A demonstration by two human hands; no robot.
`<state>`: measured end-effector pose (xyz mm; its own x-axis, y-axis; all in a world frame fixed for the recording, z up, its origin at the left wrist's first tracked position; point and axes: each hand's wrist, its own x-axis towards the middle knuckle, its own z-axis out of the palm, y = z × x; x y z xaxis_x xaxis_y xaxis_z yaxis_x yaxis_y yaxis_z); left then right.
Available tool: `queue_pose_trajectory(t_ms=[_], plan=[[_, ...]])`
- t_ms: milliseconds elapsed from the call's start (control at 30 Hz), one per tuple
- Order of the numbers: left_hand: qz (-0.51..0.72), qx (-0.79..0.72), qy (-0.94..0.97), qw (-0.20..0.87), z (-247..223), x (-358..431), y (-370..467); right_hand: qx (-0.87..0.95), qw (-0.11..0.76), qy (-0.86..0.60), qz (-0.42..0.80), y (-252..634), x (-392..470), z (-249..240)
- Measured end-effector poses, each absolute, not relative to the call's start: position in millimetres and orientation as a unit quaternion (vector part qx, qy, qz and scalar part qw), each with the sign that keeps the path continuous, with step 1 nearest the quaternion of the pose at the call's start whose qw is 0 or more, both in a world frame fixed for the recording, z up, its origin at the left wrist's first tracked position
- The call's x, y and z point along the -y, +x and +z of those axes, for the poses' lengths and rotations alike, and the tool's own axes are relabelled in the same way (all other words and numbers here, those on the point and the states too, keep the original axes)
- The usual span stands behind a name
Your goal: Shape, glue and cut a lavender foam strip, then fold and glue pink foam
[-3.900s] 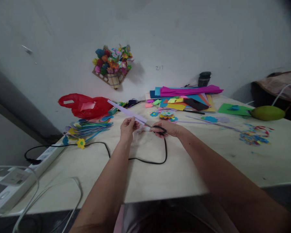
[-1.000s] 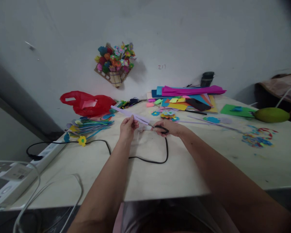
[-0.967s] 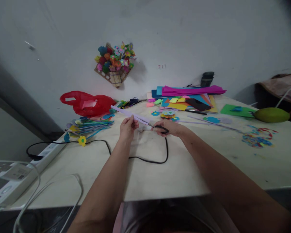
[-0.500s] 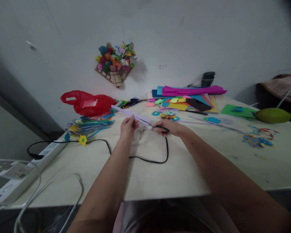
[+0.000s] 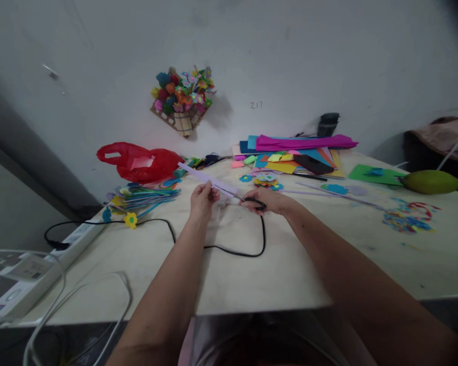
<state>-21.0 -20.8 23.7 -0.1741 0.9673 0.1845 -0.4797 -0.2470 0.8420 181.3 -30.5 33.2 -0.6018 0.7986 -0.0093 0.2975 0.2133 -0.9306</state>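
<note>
My left hand (image 5: 203,199) is closed, pinching a long lilac paper strip (image 5: 193,172) that slants up toward the red bag. In my right hand (image 5: 262,199) is a pair of scissors (image 5: 255,203), fingers wrapped round the black handles. The blades point left and lie along the strip, close to my left fingers; whether they are parted is too small to tell. Just beyond my hands sits a small stack of paper flowers (image 5: 265,180). The black cord (image 5: 234,252) runs across the table below them.
At the left are a red plastic bag (image 5: 140,161), a bundle of flower stems (image 5: 148,195) and a white power strip (image 5: 41,269). Coloured sheets (image 5: 305,143) lie at the back. To the right are paper scraps (image 5: 406,219) and a green pouch (image 5: 430,181).
Hardly anything differs. The strip's far end has shifted slightly right and down, while both hands keep their grip in nearly the same place.
</note>
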Motion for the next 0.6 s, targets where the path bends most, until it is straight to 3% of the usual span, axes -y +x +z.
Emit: queue_pose_trajectory(t_ms=[600], plan=[[0.707, -0.335, 0.350, 0.515, 25.9, 19.8, -28.1, 0.728, 0.225, -0.373, 0.529, 186.6, 31.2, 33.0]])
